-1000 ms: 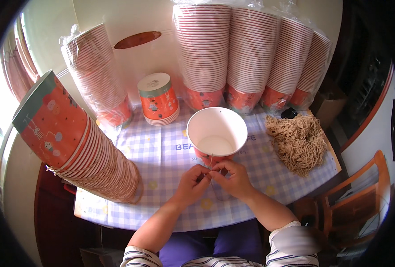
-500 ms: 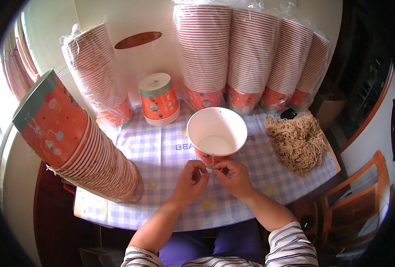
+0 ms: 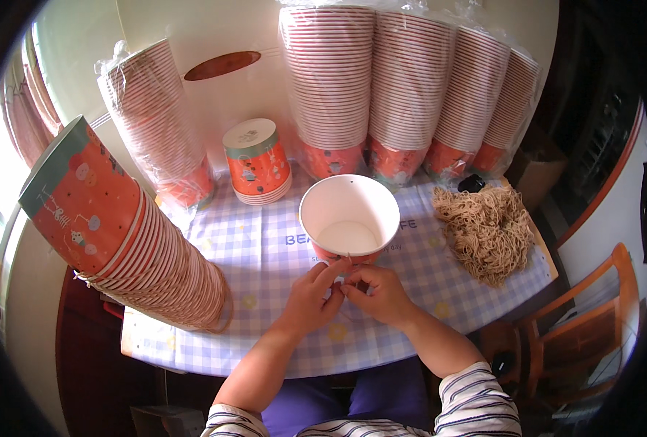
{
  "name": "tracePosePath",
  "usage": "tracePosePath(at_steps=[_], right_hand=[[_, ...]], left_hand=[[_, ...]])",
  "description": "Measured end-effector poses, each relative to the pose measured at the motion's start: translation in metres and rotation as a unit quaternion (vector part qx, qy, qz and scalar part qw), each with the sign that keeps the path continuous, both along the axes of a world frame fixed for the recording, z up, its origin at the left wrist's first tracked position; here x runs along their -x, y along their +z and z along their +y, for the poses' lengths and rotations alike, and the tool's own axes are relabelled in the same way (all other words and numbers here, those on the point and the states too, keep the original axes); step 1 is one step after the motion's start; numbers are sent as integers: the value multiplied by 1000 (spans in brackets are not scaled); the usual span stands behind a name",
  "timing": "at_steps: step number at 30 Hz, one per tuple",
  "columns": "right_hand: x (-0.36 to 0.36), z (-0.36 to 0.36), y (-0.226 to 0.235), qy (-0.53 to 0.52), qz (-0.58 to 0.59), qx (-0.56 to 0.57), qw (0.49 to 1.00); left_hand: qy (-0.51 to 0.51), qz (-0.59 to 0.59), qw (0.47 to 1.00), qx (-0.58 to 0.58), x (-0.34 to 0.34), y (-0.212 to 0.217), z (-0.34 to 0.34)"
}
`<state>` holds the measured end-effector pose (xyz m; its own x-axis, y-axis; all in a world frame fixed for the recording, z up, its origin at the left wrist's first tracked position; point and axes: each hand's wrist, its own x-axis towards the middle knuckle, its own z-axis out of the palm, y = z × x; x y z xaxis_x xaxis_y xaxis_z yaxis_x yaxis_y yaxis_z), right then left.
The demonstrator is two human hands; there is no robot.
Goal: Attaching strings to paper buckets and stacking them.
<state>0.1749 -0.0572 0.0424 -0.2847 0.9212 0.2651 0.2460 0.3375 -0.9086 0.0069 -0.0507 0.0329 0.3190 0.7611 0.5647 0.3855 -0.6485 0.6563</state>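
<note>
A white-lined paper bucket (image 3: 349,207) with an orange outside stands upright, mouth up, in the middle of the table. Just in front of its near side, my left hand (image 3: 313,295) and my right hand (image 3: 379,293) meet, fingertips pinched together. A thin tan cord (image 3: 348,257) shows at the bucket's near rim and runs down to my fingers, which hide most of it. A small dark hole shows in the far wall under the rim. To the right lies a tangled heap of tan cord (image 3: 484,233).
A tall leaning stack of orange buckets with cords (image 3: 141,240) stands at left. A short upside-down stack (image 3: 258,162) sits behind. Plastic-wrapped stacks (image 3: 331,87) line the back, another wrapped stack (image 3: 156,116) back left. A small black object (image 3: 472,183) lies by the cord heap; a wooden chair (image 3: 586,320) stands right.
The bucket has shifted slightly left. My fingers have moved closer together, and my left index finger now reaches over toward the right hand at the cord.
</note>
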Motion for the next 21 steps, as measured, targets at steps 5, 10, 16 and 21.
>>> tracePosePath(at_steps=[5, 10, 16, 21], right_hand=[[0, 1, -2, -1, 11, 2, 1000], [0, 1, -1, -22, 12, -19, 1000], [-2, 1, 0, -50, -10, -39, 998], [-1, 7, -6, -118, -114, -220, 962]], left_hand=[[13, 9, 1000, -16, -3, 1, 2], [21, -2, 1000, -20, -7, -11, 3], [59, -45, 997, 35, -9, -13, 1], [82, -98, 985, 112, -10, -16, 1]])
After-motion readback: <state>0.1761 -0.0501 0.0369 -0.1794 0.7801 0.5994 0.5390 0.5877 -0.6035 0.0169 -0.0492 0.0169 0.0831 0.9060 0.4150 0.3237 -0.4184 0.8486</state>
